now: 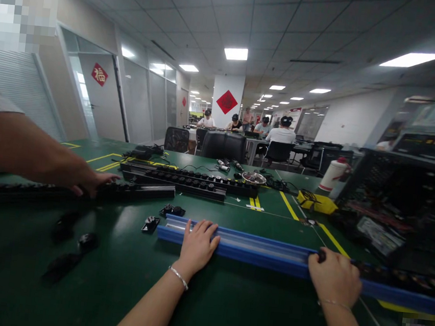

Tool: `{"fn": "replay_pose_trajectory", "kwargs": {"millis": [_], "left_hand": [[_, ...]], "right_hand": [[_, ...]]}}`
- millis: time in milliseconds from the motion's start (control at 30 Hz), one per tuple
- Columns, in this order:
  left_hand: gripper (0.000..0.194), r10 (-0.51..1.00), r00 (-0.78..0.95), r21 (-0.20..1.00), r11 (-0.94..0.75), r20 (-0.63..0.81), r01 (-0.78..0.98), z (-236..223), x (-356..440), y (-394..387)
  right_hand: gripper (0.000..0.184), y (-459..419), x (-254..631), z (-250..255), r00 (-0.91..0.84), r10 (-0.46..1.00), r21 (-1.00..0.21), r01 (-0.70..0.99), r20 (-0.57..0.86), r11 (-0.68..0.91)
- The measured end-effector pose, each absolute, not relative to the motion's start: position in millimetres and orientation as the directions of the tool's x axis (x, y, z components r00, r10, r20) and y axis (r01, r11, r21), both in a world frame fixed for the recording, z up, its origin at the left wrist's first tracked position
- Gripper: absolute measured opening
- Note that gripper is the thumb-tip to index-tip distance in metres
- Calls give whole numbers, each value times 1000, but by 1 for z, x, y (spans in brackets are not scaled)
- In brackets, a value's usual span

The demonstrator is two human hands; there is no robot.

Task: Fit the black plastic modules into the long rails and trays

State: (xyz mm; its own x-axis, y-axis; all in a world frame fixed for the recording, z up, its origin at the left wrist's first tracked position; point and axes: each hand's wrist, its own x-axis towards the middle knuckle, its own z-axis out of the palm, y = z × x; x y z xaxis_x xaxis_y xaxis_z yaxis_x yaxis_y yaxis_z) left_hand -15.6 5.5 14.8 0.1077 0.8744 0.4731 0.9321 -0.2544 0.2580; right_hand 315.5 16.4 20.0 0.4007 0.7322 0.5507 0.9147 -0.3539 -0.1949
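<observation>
A long blue channel rail (pixel 262 257) with a clear strip along its trough lies across the green table in front of me. My left hand (pixel 199 243) holds the rail near its left end, fingers laid over the trough and thumb along the near side. Farther right, my right hand (pixel 335 277) is closed over the rail, with a small black part (pixel 321 255) at its fingertips. More dark parts (pixel 402 277) line the trough beyond that hand. Loose black parts (pixel 150 223) sit just off the rail's left end.
At the left, a co-worker's hand (pixel 94 182) reaches to a black rail (pixel 153 191). More black rails (pixel 200 184) lie behind, near a metal bowl (pixel 253 178). A white bottle (pixel 333 174), a yellow item (pixel 317 202) and dark equipment (pixel 391 200) stand right. Blurred black parts (pixel 62 266) lie front left.
</observation>
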Motion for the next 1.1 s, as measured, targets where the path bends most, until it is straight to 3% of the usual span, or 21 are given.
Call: {"fn": "replay_pose_trajectory", "kwargs": {"millis": [500,1100], "left_hand": [[32,859,61,283,-234,508,930,18,-25,-2],[29,851,33,297,-219,523,929,17,-31,2]], "right_hand": [[41,23,293,12,291,795,-284,946,533,-156],[31,23,258,7,148,772,-276,960,618,37]]}}
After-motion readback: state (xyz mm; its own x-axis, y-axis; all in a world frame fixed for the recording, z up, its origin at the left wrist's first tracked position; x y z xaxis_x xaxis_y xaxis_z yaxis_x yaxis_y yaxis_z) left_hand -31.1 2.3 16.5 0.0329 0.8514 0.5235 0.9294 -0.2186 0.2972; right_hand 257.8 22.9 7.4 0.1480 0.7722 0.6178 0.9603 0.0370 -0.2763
